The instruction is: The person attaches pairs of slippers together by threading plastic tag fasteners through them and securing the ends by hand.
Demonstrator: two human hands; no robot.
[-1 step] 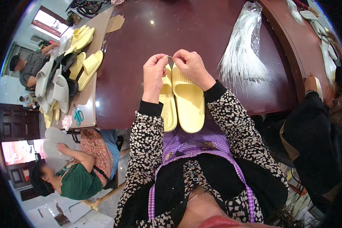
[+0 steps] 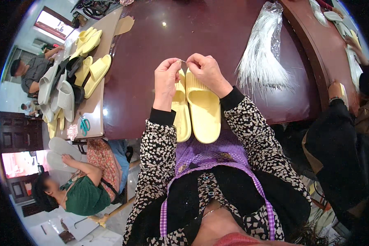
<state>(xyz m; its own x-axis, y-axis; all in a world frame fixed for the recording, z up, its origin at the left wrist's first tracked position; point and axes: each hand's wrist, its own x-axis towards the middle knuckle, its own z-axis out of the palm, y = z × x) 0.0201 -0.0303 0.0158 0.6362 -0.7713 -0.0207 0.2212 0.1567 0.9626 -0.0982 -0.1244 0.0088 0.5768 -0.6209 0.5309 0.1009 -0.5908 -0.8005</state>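
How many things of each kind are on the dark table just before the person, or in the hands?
Yellow slippers: 2
Bundle of white strands in a clear bag: 1
Thin strand, pinched between left hand and right hand: 1
Total: 4

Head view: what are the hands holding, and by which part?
Left hand and right hand pinch a thin pale strand between fingertips, one at each end, above the pair of yellow slippers. What the strand is cannot be told.
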